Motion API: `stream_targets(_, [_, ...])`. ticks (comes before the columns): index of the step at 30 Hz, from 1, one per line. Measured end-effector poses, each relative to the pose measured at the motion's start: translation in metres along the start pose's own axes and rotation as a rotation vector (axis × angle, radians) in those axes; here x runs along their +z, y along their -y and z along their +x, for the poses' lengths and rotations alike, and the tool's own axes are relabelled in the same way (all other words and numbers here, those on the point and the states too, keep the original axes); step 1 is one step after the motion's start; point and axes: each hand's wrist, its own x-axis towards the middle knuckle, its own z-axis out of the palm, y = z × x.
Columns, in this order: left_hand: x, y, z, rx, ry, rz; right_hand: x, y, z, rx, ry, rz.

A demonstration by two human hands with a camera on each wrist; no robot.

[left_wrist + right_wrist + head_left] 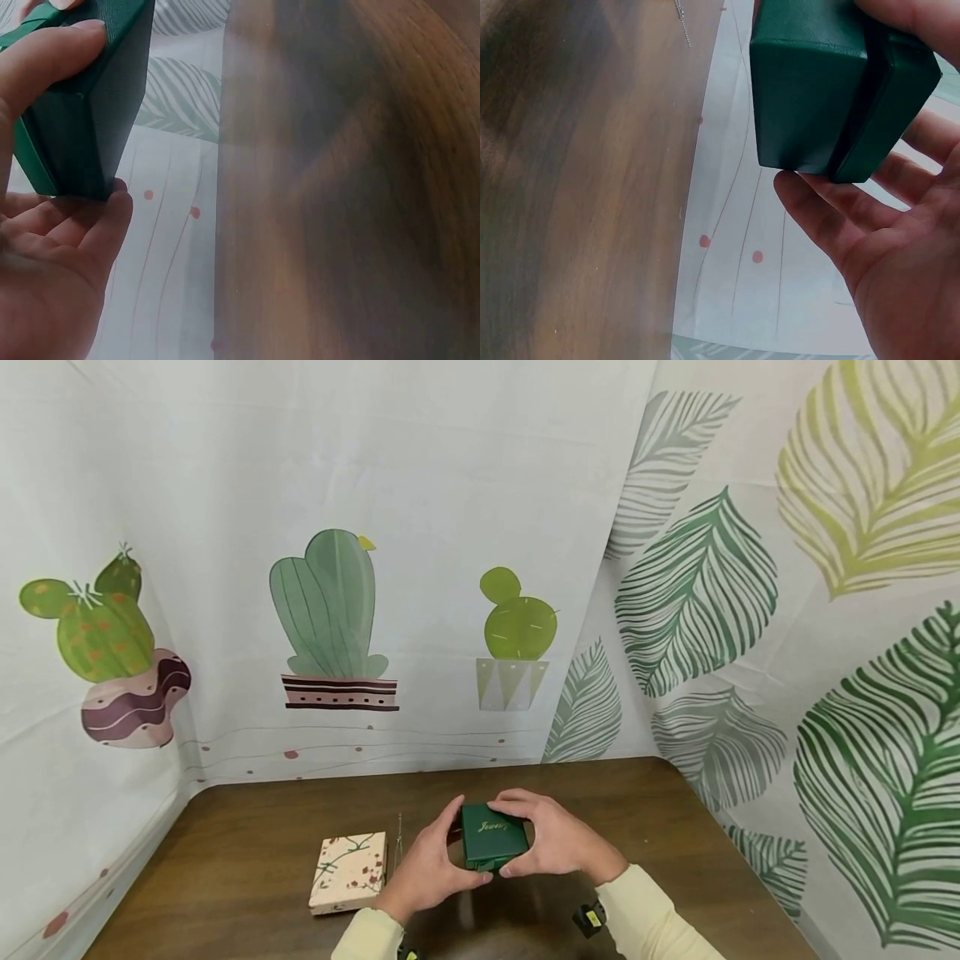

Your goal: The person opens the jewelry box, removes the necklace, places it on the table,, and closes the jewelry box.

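Pinching one green box (495,833) — two half-curled hands (433,862) (555,839), one floral box (349,870), seemingly one chain (683,23)

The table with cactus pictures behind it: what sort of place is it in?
Probably an indoor corner set up for tabletop work: a brown table backed by sheets printed with cacti and leaves, and a green box held over it.

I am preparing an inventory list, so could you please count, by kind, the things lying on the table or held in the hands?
Boxes: 2 (green box, flowered box)
Chains: 1 (thin chain, only partly visible)
Total: 3
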Motion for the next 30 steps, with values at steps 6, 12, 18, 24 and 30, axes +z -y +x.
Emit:
stream_targets(6, [0.0007, 0.0014, 0.0008, 0.006, -0.004, -0.014, -0.0006, -0.0001, 0.0002, 0.001, -0.007, -0.007])
stream_targets(12, [0.0011, 0.0025, -0.001, 0.008, -0.003, 0.004, -0.0019, -0.0011, 0.0, 0.0, -0.015, -0.007])
stream_targets(18, [-0.0001, 0.003, -0.0021, 0.015, -0.017, -0.002, -0.0035, -0.0022, -0.0008, 0.002, -0.026, -0.027])
stream_targets(24, [-0.0008, 0.0042, -0.0023, 0.006, -0.019, 0.009, -0.0052, -0.0038, -0.0016, 0.012, -0.029, -0.031])
stream_targets(30, [-0.001, 0.0047, -0.0021, -0.015, -0.016, 0.024, -0.0063, -0.0053, -0.0027, 0.026, -0.02, -0.017])
